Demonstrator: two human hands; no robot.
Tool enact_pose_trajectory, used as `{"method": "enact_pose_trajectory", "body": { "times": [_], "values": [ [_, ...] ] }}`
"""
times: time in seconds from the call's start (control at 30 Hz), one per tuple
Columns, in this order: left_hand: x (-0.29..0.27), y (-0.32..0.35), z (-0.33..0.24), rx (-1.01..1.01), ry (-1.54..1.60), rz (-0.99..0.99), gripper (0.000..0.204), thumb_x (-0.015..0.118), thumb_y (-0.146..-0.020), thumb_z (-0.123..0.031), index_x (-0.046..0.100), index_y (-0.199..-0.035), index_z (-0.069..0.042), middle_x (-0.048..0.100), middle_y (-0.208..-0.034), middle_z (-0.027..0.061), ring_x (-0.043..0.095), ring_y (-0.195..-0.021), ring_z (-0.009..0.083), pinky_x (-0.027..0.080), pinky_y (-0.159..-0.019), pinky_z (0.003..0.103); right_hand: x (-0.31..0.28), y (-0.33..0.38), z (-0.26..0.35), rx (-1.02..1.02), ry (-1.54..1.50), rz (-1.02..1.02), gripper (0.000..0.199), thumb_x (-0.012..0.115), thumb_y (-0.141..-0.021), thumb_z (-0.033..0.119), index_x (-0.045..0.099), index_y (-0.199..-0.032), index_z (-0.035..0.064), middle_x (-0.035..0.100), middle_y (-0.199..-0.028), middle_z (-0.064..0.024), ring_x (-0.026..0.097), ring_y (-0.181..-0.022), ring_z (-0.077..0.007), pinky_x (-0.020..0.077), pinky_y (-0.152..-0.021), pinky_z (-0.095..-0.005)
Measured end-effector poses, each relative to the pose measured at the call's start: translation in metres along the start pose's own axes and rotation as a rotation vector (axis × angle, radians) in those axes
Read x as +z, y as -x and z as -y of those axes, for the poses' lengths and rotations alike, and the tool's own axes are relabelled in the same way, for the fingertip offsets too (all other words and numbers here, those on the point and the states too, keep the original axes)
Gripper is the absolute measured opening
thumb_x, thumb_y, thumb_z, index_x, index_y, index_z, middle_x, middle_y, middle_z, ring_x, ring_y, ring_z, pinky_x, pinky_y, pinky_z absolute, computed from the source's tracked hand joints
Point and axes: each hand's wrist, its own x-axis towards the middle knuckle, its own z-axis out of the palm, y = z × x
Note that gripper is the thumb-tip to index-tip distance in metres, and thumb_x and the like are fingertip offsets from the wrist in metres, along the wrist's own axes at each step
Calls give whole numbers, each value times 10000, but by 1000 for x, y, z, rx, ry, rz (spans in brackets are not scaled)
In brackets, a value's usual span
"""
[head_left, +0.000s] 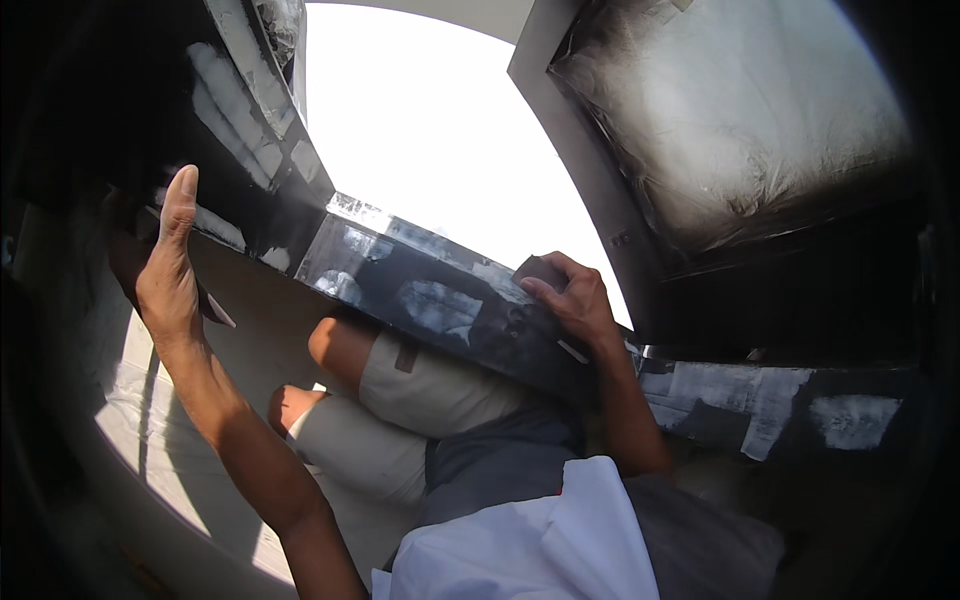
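Bright window opening (440, 130), beige shorts (420, 400)

I count two hands, the left hand (168, 280) at nine o'clock, the right hand (572, 300) near centre, one sanding block (538, 270), and one dark patched panel (440, 300).

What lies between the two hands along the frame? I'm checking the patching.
Head view: between left hand and right hand runs the dark frame, blotched with pale patches.

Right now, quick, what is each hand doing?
Left hand: open, flat against the dark panel.
Right hand: closed on a small dark block, pressing it on the sill.
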Motion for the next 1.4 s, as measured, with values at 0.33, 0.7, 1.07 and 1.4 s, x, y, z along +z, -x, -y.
{"method": "enact_pose_trajectory", "body": {
  "times": [0.33,0.7,1.07,1.4],
  "values": [
    [7,5,-6,138,-152,-43,399,675,-970,-262,678,-1258,13,684,-1287,134,562,-1321,210,334,-1182,359,2,0,13,27,170,134,388,853,-766,381,739,-921,44,729,-789,-96,678,-709,-184,520,-690,-335],
    [13,11,-9,54,-243,-111,410,682,-957,-293,685,-1264,-20,677,-1303,123,541,-1350,217,290,-1210,386,7,-6,27,20,277,169,388,832,-772,409,740,-954,79,733,-812,-128,703,-772,-268,521,-750,-382],
    [12,8,-10,7,-70,-93,536,733,-929,-210,568,-1366,53,678,-1272,189,569,-1317,225,344,-1181,384,6,-17,21,80,368,245,390,832,-763,422,734,-931,84,735,-843,-107,700,-825,-269,517,-773,-388],
    [12,3,-12,134,-136,-171,741,876,-799,-304,514,-1328,68,616,-1261,208,617,-1203,286,411,-1106,377,2,-11,22,-13,297,208,396,841,-752,436,735,-909,89,726,-806,-113,688,-762,-288,515,-737,-384]
  ]
}}
